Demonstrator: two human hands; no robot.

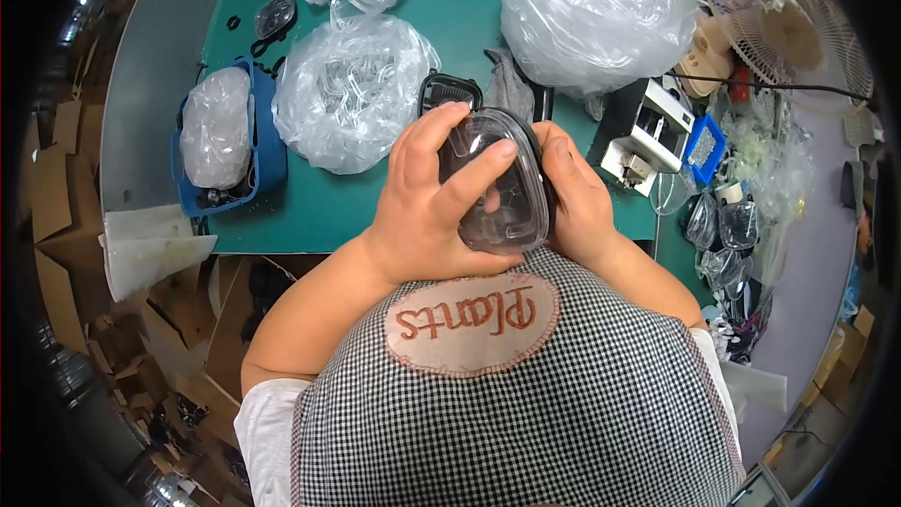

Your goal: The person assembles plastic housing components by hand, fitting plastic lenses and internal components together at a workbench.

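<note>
Close in front of my chest I hold a clear, rounded plastic container [507, 216] with a dark edge. My left hand [413, 207] grips its left side, its thumb at the near end and its fingers over the clear face. On the right side, my right hand [579, 197] is closed round the dark edge; part of its fingers is hidden behind the container. Just beyond my left fingers is a small black-framed piece [450, 91]; whether it is joined to the container I cannot tell. A grey cloth [510, 86] lies beyond my hands.
On the green table [310, 211] stand a blue basket [269, 131] with a bagged bundle, an open plastic bag [357, 94] of clear parts and a large full bag [596, 14]. To the right are a black-and-white device [648, 136], a blue tray [704, 147] and a fan [788, 23].
</note>
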